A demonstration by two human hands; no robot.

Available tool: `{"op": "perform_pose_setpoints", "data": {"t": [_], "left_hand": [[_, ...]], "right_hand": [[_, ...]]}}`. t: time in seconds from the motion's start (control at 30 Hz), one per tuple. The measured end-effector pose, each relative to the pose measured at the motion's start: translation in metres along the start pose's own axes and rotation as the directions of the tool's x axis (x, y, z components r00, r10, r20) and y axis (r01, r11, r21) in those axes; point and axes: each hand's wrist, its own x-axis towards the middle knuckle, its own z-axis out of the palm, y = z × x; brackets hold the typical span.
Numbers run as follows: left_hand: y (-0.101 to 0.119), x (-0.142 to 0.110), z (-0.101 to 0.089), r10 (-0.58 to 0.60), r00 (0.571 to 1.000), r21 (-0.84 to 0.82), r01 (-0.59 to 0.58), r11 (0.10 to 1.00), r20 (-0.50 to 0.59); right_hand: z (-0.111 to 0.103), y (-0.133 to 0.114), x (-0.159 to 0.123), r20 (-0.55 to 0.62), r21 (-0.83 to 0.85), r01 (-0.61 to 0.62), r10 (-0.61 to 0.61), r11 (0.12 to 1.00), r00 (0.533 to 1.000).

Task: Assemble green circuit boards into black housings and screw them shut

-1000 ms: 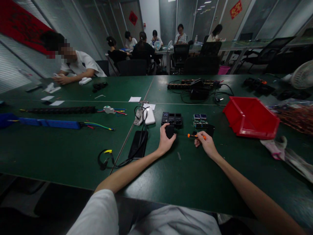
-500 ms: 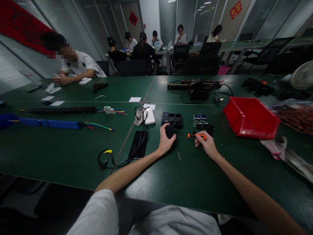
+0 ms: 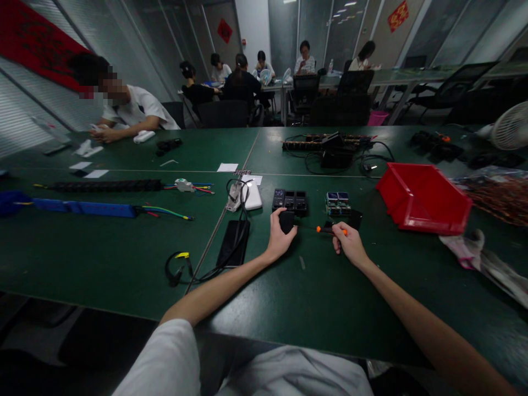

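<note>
My left hand (image 3: 279, 240) grips a small black module (image 3: 286, 220) on the green table (image 3: 124, 258), fingers wrapped round it. My right hand (image 3: 348, 242) is closed on an orange-handled screwdriver (image 3: 328, 230), held level, with its thin shaft pointing left toward the module. Just behind the module lies a black multi-slot block (image 3: 290, 201). A green-and-blue circuit part (image 3: 337, 202) sits to its right, and a flat black piece (image 3: 353, 219) lies behind my right hand.
A red bin (image 3: 423, 197) stands to the right, with rags (image 3: 466, 247) and copper wire (image 3: 501, 198) beyond. To the left lie a black phone (image 3: 233, 242), cables (image 3: 177, 269), a white device (image 3: 252, 196) and a blue strip (image 3: 82, 208). A seated person (image 3: 124, 107) works at the far left; others sit behind.
My right hand rolled slightly on the screwdriver, fingers curling tighter over the handle. My left hand and the module stayed in place.
</note>
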Motion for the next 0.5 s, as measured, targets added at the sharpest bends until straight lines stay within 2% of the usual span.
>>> {"op": "perform_pose_setpoints", "data": {"t": [0.2, 0.33, 0.5], "left_hand": [[0.0009, -0.0002, 0.0002, -0.002, 1.0, -0.005, 0.002, 1.0, -0.007], [0.0014, -0.0004, -0.0002, -0.01, 1.0, -0.005, 0.01, 1.0, 0.0], [0.0016, -0.0004, -0.0006, -0.01, 1.0, -0.001, 0.01, 1.0, 0.002]], "right_hand": [[-0.0002, 0.002, 0.0022, 0.023, 0.045, 0.03, -0.031, 0.999, 0.999], [0.0008, -0.001, 0.002, -0.003, 0.073, 0.097, -0.097, 0.993, 0.995], [0.001, -0.0002, 0.001, -0.029, 0.062, 0.115, -0.114, 0.991, 0.993]]}}
